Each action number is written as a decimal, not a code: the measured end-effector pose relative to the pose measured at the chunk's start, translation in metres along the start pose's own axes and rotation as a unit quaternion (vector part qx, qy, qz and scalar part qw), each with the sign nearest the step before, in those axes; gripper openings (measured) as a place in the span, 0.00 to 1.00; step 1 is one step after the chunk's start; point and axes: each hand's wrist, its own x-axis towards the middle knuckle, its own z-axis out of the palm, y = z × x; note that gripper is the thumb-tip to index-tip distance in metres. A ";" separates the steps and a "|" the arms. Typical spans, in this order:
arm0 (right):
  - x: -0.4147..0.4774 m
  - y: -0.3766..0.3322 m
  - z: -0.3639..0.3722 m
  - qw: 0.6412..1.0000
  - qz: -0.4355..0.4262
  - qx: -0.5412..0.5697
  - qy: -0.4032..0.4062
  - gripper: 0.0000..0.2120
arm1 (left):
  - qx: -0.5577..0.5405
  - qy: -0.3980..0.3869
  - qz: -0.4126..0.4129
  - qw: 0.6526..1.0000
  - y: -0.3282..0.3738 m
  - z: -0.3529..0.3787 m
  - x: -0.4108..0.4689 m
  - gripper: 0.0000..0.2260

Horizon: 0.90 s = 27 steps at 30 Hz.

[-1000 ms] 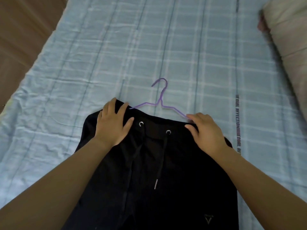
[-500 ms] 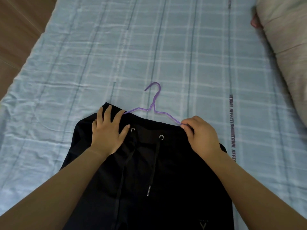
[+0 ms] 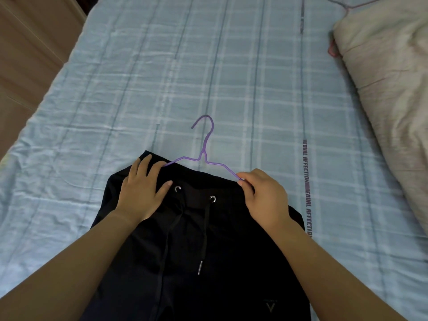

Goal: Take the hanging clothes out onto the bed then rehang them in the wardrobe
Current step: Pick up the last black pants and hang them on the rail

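Note:
Black drawstring trousers [image 3: 196,246] lie flat on the bed with a light blue checked sheet [image 3: 208,66]. A purple wire hanger [image 3: 203,156] sticks out of the waistband, hook pointing away from me; its lower part is hidden inside the cloth. My left hand [image 3: 143,193] rests flat with spread fingers on the left side of the waistband. My right hand [image 3: 264,198] pinches the waistband at the hanger's right shoulder.
A beige pillow [image 3: 389,89] lies along the right side of the bed. Another thin hanger [image 3: 347,5] shows at the top right by the pillow. Brown wooden floor or furniture [image 3: 27,54] borders the bed on the left.
My right hand has curled from flat into a pinch at the waistband's right end. My left hand stays flat on the waistband.

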 end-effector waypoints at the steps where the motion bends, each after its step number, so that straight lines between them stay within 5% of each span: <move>1: -0.001 -0.005 -0.006 1.000 -0.009 0.003 0.015 0.08 | -0.019 0.013 0.003 1.000 0.001 -0.007 -0.002 0.21; 5: -0.014 -0.027 -0.040 0.998 -0.041 0.025 0.044 0.09 | -0.082 0.076 0.038 0.993 0.008 -0.048 -0.015 0.13; 10: -0.045 -0.068 -0.095 0.991 -0.076 0.077 0.078 0.11 | -0.060 0.101 0.118 0.986 0.014 -0.121 -0.055 0.20; 20: -0.109 -0.216 -0.191 0.980 -0.144 0.087 0.105 0.11 | -0.101 0.209 0.102 0.967 -0.008 -0.257 -0.178 0.10; 27: -0.184 -0.323 -0.194 0.971 -0.210 0.083 0.076 0.12 | -0.125 0.262 0.086 0.953 -0.078 -0.304 -0.310 0.08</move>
